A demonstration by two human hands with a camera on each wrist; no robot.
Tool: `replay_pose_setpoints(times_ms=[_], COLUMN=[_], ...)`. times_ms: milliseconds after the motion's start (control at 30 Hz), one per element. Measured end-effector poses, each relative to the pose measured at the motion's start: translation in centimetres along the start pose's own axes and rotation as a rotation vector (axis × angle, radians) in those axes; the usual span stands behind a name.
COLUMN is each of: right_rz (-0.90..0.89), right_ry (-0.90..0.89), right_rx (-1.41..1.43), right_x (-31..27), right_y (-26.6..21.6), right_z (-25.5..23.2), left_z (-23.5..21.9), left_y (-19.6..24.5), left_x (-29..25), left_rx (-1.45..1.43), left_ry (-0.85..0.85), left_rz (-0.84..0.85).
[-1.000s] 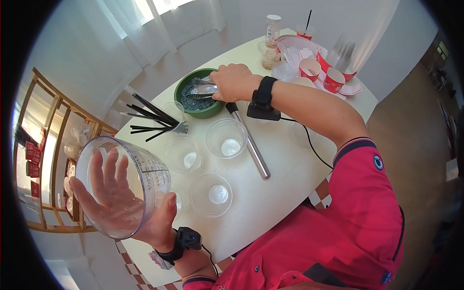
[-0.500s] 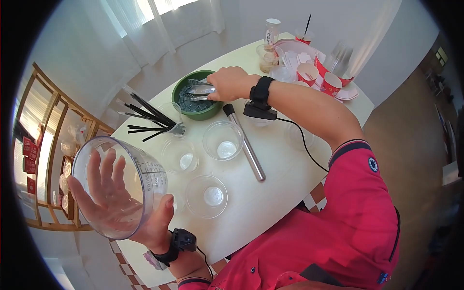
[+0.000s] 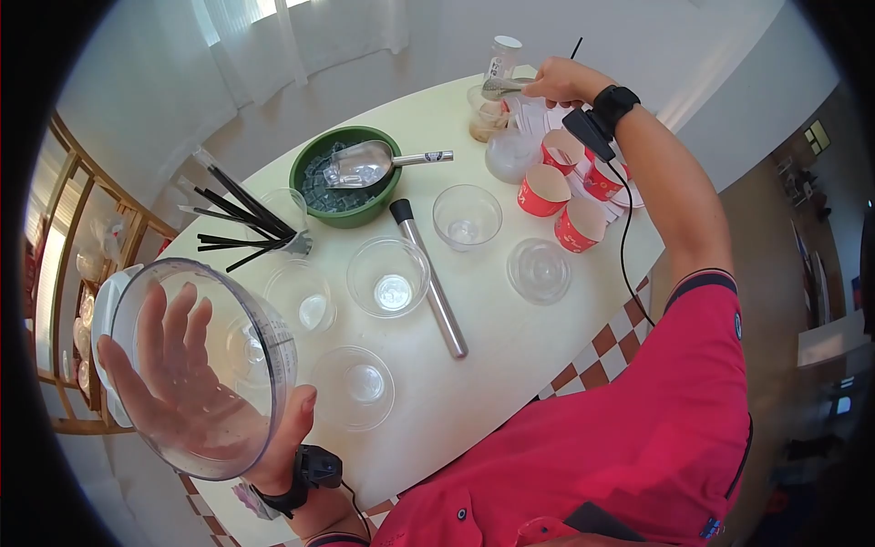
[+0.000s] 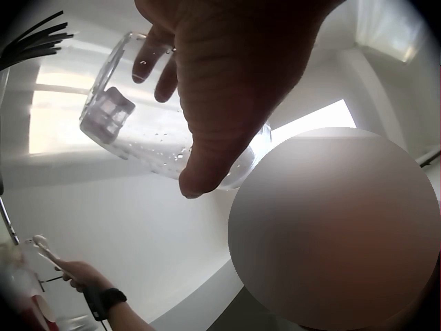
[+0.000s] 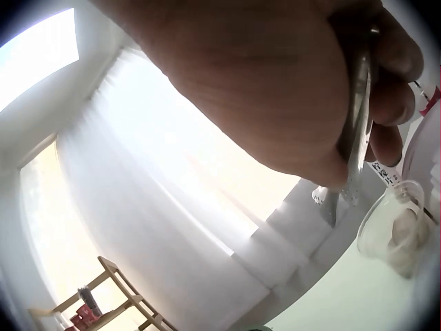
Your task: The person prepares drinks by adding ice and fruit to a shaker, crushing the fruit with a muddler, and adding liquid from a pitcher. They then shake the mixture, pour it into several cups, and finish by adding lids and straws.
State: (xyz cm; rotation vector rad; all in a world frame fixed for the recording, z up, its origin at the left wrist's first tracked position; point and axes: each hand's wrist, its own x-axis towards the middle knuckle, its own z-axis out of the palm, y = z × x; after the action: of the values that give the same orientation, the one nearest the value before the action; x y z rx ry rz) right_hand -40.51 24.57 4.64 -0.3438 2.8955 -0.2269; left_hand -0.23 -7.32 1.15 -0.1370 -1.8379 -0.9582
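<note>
My left hand [image 3: 205, 383] holds a large clear measuring cup [image 3: 278, 342], thumb on its near side and fingers behind the wall. Water drops dot the cup in the left wrist view. My right hand [image 3: 570, 82] grips metal tongs [image 5: 360, 117], reaching over the back right of the table. In the head view the tong tips lie over a clear plastic cup [image 3: 485, 126] with pale brownish contents, just in front of a white-lidded jar [image 3: 501, 62]. A green bowl [image 3: 365, 214] of ice cubes stands at the back left, with a metal scoop [image 3: 360, 166] lying in it.
Several clear plastic bowls [image 3: 389, 273] stand mid-table, beside a black-topped metal muddler [image 3: 433, 292]. Black straws [image 3: 241, 214] fan out of a clear cup at the left. Red paper cups [image 3: 544, 191] crowd the right, near a clear lid [image 3: 540, 272].
My right hand has left the green bowl and moved right and back with the tongs, uncovering the scoop. The left hand still holds the measuring cup. The head view has shifted.
</note>
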Motion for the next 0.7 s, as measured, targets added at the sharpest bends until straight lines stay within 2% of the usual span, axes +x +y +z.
replay_pose_setpoints(times_ms=[33, 233, 367, 533, 700], right_rz=[0.031, -0.074, 0.006, 0.108, 0.097], right_ry=[-0.03, -0.017, -0.042, -0.072, -0.123], right_rx=[-0.012, -0.2, -0.262, -0.232, -0.222], right_x=[0.0, 0.4, 2.5, 5.1, 5.4], right_y=[-0.1, -1.9, -2.7, -2.9, -2.8], right_z=[0.1, -0.2, -0.3, 0.7, 0.8], left_z=[-0.1, -0.5, -0.2, -0.2, -0.5], left_y=[-0.2, -0.2, -0.4, -0.3, -0.8], left_x=[-0.2, -0.2, -0.1, -0.1, -0.2], left_rx=[-0.017, -0.029, 0.038, 0.074, 0.071], left_ry=[0.0, -0.024, -0.019, -0.032, -0.061], left_rz=[-0.023, -0.053, 0.021, -0.006, 0.001])
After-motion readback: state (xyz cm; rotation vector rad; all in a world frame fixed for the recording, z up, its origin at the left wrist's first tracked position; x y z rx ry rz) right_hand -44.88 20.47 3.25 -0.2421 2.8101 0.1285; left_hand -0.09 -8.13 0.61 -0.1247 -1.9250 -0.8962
